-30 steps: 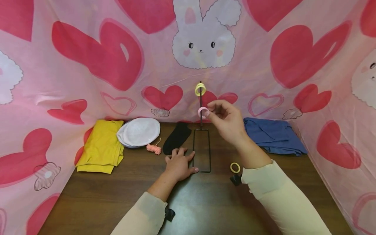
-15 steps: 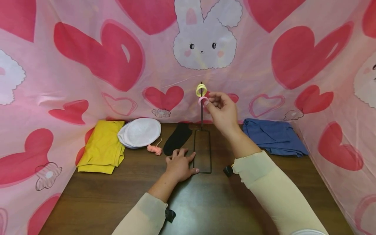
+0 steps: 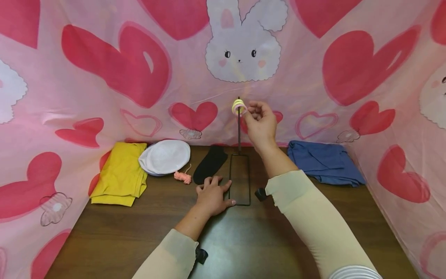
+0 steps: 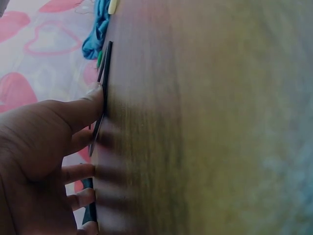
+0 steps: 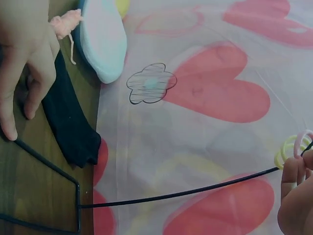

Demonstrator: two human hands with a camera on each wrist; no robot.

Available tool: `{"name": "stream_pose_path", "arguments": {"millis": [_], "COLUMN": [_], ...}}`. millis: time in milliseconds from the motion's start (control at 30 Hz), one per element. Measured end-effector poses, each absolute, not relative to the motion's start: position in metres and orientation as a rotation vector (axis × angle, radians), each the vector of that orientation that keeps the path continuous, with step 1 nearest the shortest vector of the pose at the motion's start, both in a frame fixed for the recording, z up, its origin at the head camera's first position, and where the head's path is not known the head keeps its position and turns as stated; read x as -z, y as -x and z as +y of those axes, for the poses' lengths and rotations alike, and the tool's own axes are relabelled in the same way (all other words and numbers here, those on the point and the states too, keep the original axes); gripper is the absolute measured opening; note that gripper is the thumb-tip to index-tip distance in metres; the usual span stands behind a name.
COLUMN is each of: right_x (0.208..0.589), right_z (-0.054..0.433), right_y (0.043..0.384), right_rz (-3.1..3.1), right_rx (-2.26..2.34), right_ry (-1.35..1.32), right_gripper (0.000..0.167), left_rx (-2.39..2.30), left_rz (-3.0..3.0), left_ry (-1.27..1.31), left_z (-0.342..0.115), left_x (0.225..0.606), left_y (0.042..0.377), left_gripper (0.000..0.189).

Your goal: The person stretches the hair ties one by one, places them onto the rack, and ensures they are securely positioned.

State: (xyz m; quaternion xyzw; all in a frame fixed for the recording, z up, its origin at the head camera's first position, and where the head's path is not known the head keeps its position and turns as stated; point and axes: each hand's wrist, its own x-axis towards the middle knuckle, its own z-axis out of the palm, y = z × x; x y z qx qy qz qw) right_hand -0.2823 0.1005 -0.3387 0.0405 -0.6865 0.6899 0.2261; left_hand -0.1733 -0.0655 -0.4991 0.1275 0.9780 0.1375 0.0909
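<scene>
My right hand (image 3: pixel 260 126) is raised at the top of a black wire stand (image 3: pixel 239 135), pinching a pink ring (image 3: pixel 246 109) between thumb and forefinger. The pink ring overlaps the yellow rings (image 3: pixel 238 101) hanging near the stand's tip; the right wrist view shows the pink ring (image 5: pixel 299 142) right beside them and around the wire end. My left hand (image 3: pixel 212 197) rests spread at the left side of the stand's rectangular base, thumb and forefinger on the wire. The left wrist view shows this hand (image 4: pixel 49 132) with its thumb on the base wire (image 4: pixel 106 78).
Left of the stand lie a black sock (image 3: pixel 210 164), a small coral yarn bundle (image 3: pixel 182 177), a white oval cloth item (image 3: pixel 167 157) and folded yellow cloth (image 3: pixel 120 174). Folded blue cloth (image 3: pixel 324 161) lies at the right. Pink heart-printed fabric (image 3: pixel 139 116) walls the brown table (image 3: pixel 156 248).
My right hand has risen along the upright with the pink ring, from mid-pole up to the yellow rings. The right sleeve now covers the loose yellow ring on the table. My left hand stays put.
</scene>
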Motion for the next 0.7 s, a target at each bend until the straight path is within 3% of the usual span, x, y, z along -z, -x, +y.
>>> {"name": "stream_pose_path", "arguments": {"millis": [700], "right_x": [0.363], "right_z": [0.131], "right_y": [0.23], "right_rz": [-1.922], "right_rx": [-1.831], "right_ry": [-0.325], "right_gripper": [0.025], "left_rx": [-0.409], "left_rz": [2.888], "left_ry": [-0.371], "left_z": [-0.068], "left_x": [0.496], "left_y": [0.172], "left_gripper": [0.075]}}
